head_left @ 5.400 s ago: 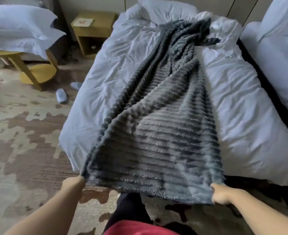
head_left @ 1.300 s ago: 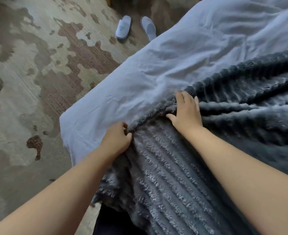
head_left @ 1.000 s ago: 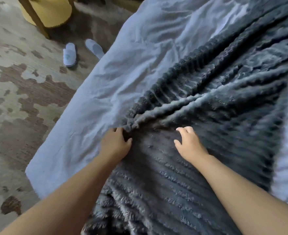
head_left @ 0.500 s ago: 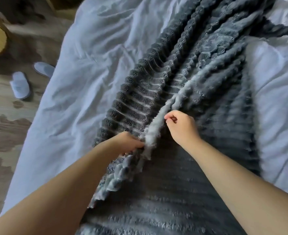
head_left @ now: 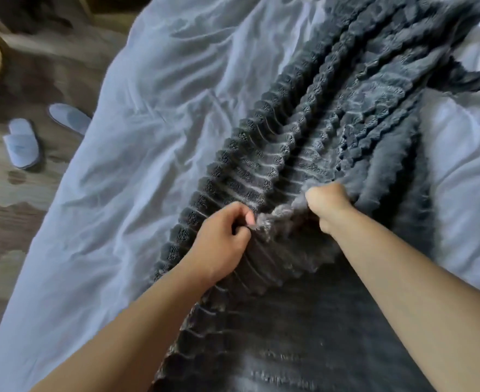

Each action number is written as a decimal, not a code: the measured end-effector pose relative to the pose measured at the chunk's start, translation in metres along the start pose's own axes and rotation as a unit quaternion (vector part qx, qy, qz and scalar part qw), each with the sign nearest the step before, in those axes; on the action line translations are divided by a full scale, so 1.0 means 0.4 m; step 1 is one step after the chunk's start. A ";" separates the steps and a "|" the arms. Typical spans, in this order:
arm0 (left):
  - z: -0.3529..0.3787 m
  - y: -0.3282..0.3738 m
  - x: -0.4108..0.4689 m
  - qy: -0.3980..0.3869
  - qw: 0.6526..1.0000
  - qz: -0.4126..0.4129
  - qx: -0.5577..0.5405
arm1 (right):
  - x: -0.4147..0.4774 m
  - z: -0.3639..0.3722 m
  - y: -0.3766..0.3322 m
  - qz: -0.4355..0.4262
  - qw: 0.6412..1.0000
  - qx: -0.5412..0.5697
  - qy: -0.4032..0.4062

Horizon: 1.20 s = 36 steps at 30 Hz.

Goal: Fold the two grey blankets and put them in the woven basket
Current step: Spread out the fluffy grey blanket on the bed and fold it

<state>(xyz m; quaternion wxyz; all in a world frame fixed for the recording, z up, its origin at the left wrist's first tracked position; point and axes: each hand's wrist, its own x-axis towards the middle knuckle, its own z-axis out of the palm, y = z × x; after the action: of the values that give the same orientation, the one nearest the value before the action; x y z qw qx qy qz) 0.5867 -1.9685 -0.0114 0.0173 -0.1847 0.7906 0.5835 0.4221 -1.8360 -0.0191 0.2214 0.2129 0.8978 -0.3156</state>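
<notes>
Bare forearms; bare left hand (head_left: pixel 221 241), bare right hand (head_left: pixel 328 207).

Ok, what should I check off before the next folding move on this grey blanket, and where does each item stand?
1. Left hand grips the grey blanket's raised fold: ok.
2. Right hand grips the same fold: ok.
3. Blanket spread flat for folding: not ok, bunched in long ridges toward the far end.
4. Blanket lies on the white bedding, away from the bed's left edge: ok.
5. Near corners aligned: cannot tell, out of frame.
6. Woven basket within reach: cannot tell, not in view.
</notes>
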 end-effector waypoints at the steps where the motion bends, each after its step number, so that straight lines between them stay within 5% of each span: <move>1: -0.026 -0.012 0.010 0.092 0.995 -0.018 -0.024 | 0.005 0.007 -0.084 -0.050 0.992 0.110 -0.019; 3: -0.078 -0.052 0.037 0.236 0.968 -0.072 -0.037 | 0.002 0.051 -0.246 -0.180 0.949 0.243 -0.092; 4: -0.099 -0.080 0.054 0.264 0.958 -0.109 -0.018 | -0.013 0.088 -0.300 -0.236 0.937 0.215 -0.144; 8: -0.132 -0.198 0.113 0.153 0.946 -0.273 0.085 | -0.020 0.231 -0.313 -0.273 0.922 -0.057 -0.269; 11: -0.121 -0.209 0.146 0.061 0.957 -0.277 0.064 | 0.042 0.172 -0.167 -0.297 0.941 -0.057 -0.151; 14: -0.089 -0.179 0.188 0.027 0.945 -0.317 -0.080 | 0.153 0.007 0.057 -0.262 0.958 -0.116 0.010; 18: -0.057 -0.124 0.228 0.031 0.928 -0.316 -0.196 | 0.275 -0.259 0.384 -0.002 0.970 -0.165 0.178; 21: -0.027 -0.096 0.228 0.035 0.926 -0.310 -0.211 | 0.289 -0.369 0.537 0.200 0.972 -0.026 0.118; 24: -0.003 -0.064 0.208 0.087 0.934 -0.302 -0.172 | 0.246 -0.401 0.579 0.248 0.949 0.190 -0.035; 27: -0.018 -0.013 0.171 0.123 0.914 -0.337 -0.189 | 0.191 -0.455 0.559 0.240 0.935 0.232 -0.119; 30: -0.043 0.066 0.105 0.059 0.890 -0.378 -0.246 | 0.113 -0.552 0.527 0.214 0.927 0.273 -0.143; 36: -0.130 0.304 -0.093 0.108 0.907 -0.213 -0.346 | -0.100 -0.834 0.537 0.094 0.855 0.510 -0.013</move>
<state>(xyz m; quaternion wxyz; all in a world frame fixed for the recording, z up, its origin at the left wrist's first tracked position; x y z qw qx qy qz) 0.5931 -1.9761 0.1258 -0.0093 -0.4045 0.4781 0.7796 0.4789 -1.4728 0.1350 0.1220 0.3752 0.5834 -0.7100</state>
